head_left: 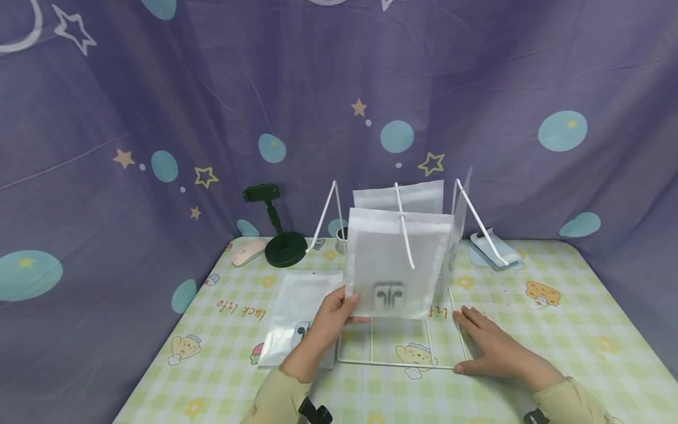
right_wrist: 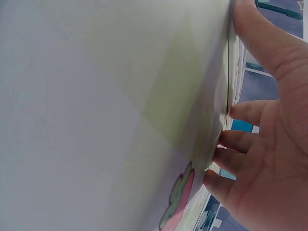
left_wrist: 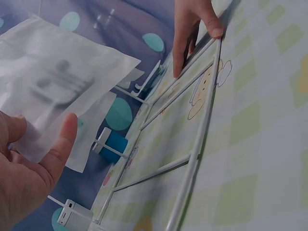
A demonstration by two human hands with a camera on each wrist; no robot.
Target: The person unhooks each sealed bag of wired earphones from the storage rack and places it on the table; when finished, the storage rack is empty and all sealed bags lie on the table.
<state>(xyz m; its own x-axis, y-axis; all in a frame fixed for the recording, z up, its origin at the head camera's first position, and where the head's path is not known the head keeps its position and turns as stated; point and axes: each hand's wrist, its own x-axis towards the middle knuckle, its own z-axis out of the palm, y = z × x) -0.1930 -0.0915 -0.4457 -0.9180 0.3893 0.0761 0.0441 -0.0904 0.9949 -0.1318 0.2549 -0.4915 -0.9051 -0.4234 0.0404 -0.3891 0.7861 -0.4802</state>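
The front white bag (head_left: 399, 253) hangs on the middle prong (head_left: 406, 238) of the wire rack (head_left: 397, 365), its lower left edge pinched by the left hand (head_left: 327, 321), with a gap beyond the bag's right edge before the right hand (head_left: 495, 348). That hand's fingers are spread against the rack's near right corner; leftward, a second bag (head_left: 312, 294) lies flat.

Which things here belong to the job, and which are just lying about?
Likely in the job:
front pouch, at the left hand
white rack, touched by the right hand
rear pouch
flat pouch

Apparently idle:
black stand
pale pink object
light-blue item
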